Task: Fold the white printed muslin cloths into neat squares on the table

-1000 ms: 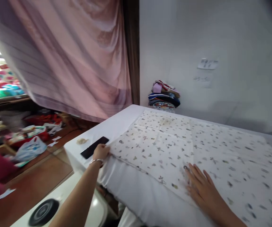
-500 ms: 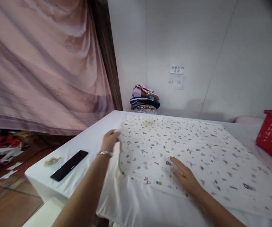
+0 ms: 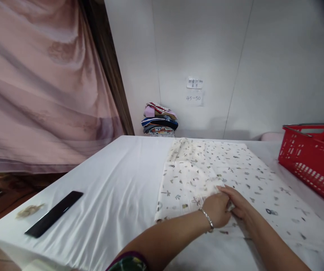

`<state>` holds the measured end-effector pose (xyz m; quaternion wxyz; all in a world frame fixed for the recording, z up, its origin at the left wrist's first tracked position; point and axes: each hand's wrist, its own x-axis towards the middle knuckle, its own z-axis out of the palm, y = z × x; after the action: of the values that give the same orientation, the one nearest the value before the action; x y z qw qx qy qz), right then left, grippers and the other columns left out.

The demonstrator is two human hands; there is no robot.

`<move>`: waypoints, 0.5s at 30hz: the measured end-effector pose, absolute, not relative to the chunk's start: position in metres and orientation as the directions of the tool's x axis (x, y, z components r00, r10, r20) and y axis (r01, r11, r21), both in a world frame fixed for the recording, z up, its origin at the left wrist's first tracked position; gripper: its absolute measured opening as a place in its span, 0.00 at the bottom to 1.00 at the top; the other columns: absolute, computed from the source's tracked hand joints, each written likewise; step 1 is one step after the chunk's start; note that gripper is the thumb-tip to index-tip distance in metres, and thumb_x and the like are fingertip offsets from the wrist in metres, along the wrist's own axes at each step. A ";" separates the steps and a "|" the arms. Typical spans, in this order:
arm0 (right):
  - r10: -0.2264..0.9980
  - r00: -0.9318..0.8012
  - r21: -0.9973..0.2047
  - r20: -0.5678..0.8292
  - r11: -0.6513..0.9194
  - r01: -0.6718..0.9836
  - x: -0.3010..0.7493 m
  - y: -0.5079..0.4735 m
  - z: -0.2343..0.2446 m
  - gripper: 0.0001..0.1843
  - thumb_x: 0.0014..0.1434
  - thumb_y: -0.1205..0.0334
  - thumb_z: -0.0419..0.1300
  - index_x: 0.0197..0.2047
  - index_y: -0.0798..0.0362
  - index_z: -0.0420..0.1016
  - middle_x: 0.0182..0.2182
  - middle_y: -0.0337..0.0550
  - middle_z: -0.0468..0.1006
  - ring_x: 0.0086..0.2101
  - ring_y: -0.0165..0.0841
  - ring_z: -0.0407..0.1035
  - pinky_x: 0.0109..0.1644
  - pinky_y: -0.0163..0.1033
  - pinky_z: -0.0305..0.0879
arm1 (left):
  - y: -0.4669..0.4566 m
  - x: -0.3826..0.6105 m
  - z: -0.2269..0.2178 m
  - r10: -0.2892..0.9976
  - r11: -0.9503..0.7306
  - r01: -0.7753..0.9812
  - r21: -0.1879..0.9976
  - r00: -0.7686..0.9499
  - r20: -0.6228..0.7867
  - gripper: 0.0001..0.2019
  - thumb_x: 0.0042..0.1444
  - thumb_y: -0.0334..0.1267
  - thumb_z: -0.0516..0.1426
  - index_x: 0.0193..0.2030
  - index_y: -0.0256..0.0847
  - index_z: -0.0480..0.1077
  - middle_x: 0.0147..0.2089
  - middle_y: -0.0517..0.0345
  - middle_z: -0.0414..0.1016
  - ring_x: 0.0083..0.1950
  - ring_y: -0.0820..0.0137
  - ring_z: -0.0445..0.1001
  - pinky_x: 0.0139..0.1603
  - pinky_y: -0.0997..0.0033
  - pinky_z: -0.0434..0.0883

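A white cloth printed with small plants and figures (image 3: 252, 177) lies on the white-covered table. Its left part is folded over toward the right, with wrinkles around the fold. My left hand (image 3: 216, 209), with a bracelet at the wrist, reaches across to the middle of the cloth and is closed on its edge. My right hand (image 3: 237, 201) meets it there, fingers bent and closed around a bit of the same cloth. The left hand's fingertips are mostly hidden where the two hands meet.
A red plastic basket (image 3: 314, 162) stands at the right. On the left of the white tabletop (image 3: 117, 188) lie a flat black bar (image 3: 55, 213) and a small tan tuft (image 3: 29, 210). Folded textiles (image 3: 159, 119) are stacked by the wall; a pink curtain (image 3: 43, 82) hangs at the left.
My left hand has carried the cloth's left edge rightward to my right hand, folding that side over. My right hand has closed on the cloth. The view has turned right.
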<state>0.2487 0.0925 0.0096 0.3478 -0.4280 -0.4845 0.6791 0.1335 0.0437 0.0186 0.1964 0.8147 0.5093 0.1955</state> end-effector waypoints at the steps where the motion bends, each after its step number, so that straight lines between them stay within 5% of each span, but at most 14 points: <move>1: 0.880 -0.398 -0.944 -0.260 -0.319 -0.086 0.247 0.092 0.008 0.12 0.48 0.54 0.62 0.31 0.53 0.69 0.25 0.42 0.76 0.27 0.35 0.71 0.29 0.37 0.67 | 0.042 0.128 0.017 0.889 -0.442 0.735 0.514 0.438 0.137 0.13 0.48 0.36 0.55 0.41 0.38 0.68 0.44 0.51 0.72 0.45 0.63 0.70 0.45 0.64 0.69; 6: 0.831 -0.452 -0.909 -0.325 -0.406 -0.091 0.244 0.091 0.011 0.08 0.45 0.64 0.61 0.32 0.54 0.69 0.23 0.38 0.75 0.24 0.32 0.70 0.28 0.34 0.65 | 0.027 0.092 0.024 0.846 -0.528 0.695 0.489 0.481 0.230 0.14 0.50 0.35 0.56 0.44 0.39 0.69 0.46 0.53 0.71 0.47 0.66 0.69 0.50 0.66 0.67; 15: 0.804 -0.440 -0.911 -0.401 -0.401 0.097 0.260 0.097 0.015 0.21 0.47 0.62 0.60 0.47 0.48 0.70 0.38 0.45 0.78 0.36 0.40 0.74 0.37 0.39 0.69 | -0.017 0.024 0.019 0.933 -0.359 0.815 0.454 0.299 0.201 0.22 0.46 0.39 0.61 0.50 0.43 0.67 0.53 0.51 0.67 0.52 0.61 0.67 0.54 0.56 0.65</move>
<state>0.2597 0.0968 0.0145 0.2537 -0.4646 -0.4850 0.6961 0.0241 -0.0174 0.0190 0.1340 0.7947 0.5499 0.2192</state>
